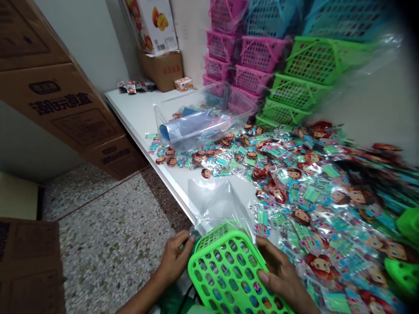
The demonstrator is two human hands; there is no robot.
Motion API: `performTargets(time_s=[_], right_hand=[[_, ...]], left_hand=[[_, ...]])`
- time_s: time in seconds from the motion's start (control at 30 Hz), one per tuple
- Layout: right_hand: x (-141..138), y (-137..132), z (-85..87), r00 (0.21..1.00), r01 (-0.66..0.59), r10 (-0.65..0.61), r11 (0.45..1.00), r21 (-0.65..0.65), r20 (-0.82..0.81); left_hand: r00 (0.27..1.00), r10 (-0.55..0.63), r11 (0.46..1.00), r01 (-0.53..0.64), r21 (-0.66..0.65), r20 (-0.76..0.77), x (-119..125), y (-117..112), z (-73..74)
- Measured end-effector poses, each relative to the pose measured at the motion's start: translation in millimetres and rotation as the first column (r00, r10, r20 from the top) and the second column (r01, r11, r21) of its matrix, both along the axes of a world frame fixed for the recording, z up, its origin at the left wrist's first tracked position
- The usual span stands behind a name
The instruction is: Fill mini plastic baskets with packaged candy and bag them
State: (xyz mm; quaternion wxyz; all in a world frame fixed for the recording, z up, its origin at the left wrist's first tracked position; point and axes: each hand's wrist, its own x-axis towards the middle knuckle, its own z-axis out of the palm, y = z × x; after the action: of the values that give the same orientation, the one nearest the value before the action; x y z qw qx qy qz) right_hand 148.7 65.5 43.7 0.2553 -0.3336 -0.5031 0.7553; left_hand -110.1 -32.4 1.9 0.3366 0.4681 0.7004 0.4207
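A green plastic basket lies at the near table edge, partly inside a clear plastic bag that stretches away from it. My left hand grips the bag's edge beside the basket's left side, fingers closed. On the basket's right side rests my right hand, its thumb on the green lattice and its fingers curled round the rim. Small colourful packets show through the basket's holes.
Several small cartoon-face packets cover the white table. A clear tub holds blue film. Pink, blue and green baskets are stacked behind. Cardboard boxes lean at left over the speckled floor.
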Motion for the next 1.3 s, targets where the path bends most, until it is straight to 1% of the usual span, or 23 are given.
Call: performTargets(time_s=[0.07,0.13,0.17,0.2,0.27,0.33,0.37,0.4,0.47,0.53,0.6,0.7,0.77,0.8,0.87,0.93,1.0,1.07,1.13,1.17,1.23,1.27,1.3], right_hand=[[-5,1,4.2,0.998,0.053,-0.051,0.997,-0.063,0.036],[-9,2,6.7,0.989,0.107,-0.096,0.989,-0.099,0.111],[-11,3,7.2,0.982,0.131,-0.114,0.986,-0.108,0.149],[-12,4,7.1,0.975,0.152,-0.131,0.982,-0.115,0.178],[-13,5,5.2,0.968,0.183,-0.154,0.974,-0.136,0.200],[-12,6,2.0,0.965,0.202,-0.172,0.968,-0.149,0.196],[-12,6,0.4,0.965,0.208,-0.178,0.967,-0.149,0.191],[-12,6,-1.0,0.965,0.210,-0.182,0.967,-0.145,0.187],[-11,6,-2.3,0.967,0.200,-0.173,0.970,-0.136,0.188],[-10,7,-0.9,0.966,0.183,-0.156,0.976,-0.118,0.207],[-9,9,3.2,0.957,0.152,-0.133,0.987,-0.057,0.257],[-5,16,11.5,0.939,0.012,-0.040,0.996,0.083,0.343],[-1,23,16.0,0.929,-0.078,0.021,0.987,0.140,0.369],[0,27,17.3,0.929,-0.102,0.037,0.982,0.158,0.369],[0,36,17.5,0.928,-0.109,0.033,0.977,0.185,0.371],[-3,42,14.4,0.919,-0.092,0.003,0.974,0.208,0.393],[-8,46,9.2,0.897,-0.041,-0.055,0.978,0.205,0.439],[-14,48,3.8,0.868,0.038,-0.139,0.976,0.216,0.477],[-17,48,0.6,0.830,0.094,-0.227,0.957,0.273,0.510],[-17,49,0.4,0.817,0.085,-0.248,0.945,0.317,0.521],[-16,54,2.7,0.809,-0.024,-0.224,0.912,0.410,0.544],[-16,57,5.1,0.810,-0.102,-0.196,0.881,0.462,0.552],[-17,61,7.7,0.816,-0.175,-0.173,0.836,0.520,0.551]], left_hand=[[0.997,0.039,0.992,-0.031,0.119,-0.071,7,-11,4.6],[0.996,0.051,0.979,-0.036,0.201,-0.068,15,-15,7.8],[0.997,0.058,0.975,-0.045,0.220,-0.049,19,-15,8.2],[0.997,0.077,0.973,-0.072,0.221,-0.015,22,-13,7.8],[0.979,0.171,0.966,-0.189,0.179,0.109,27,-6,5.4],[0.926,0.279,0.944,-0.314,0.107,0.256,28,3,2.9],[0.896,0.310,0.935,-0.349,0.071,0.317,27,6,2.1],[0.878,0.315,0.934,-0.354,0.046,0.360,25,10,1.9],[0.892,0.250,0.958,-0.285,0.039,0.376,20,13,2.5],[0.936,0.169,0.980,-0.192,0.047,0.309,14,13,3.9],[0.966,0.130,0.989,-0.142,0.043,0.222,11,12,5.4],[0.974,0.158,0.986,-0.164,0.028,0.164,12,11,8.4],[0.976,0.177,0.983,-0.181,0.024,0.123,15,13,12.0],[0.979,0.179,0.983,-0.182,0.025,0.092,17,15,14.3],[0.984,0.175,0.983,-0.176,0.046,0.026,21,19,19.1],[0.980,0.195,0.976,-0.191,0.103,-0.034,25,24,22.9],[0.974,0.218,0.966,-0.206,0.154,-0.063,28,27,23.9],[0.972,0.225,0.963,-0.211,0.166,-0.072,31,28,22.1],[0.965,0.248,0.957,-0.230,0.175,-0.086,32,27,19.4],[0.961,0.257,0.954,-0.235,0.185,-0.104,32,26,18.6],[0.958,0.242,0.956,-0.209,0.204,-0.151,32,26,19.0],[0.959,0.220,0.961,-0.182,0.210,-0.177,32,26,20.3],[0.959,0.196,0.965,-0.152,0.215,-0.203,32,27,22.1]])
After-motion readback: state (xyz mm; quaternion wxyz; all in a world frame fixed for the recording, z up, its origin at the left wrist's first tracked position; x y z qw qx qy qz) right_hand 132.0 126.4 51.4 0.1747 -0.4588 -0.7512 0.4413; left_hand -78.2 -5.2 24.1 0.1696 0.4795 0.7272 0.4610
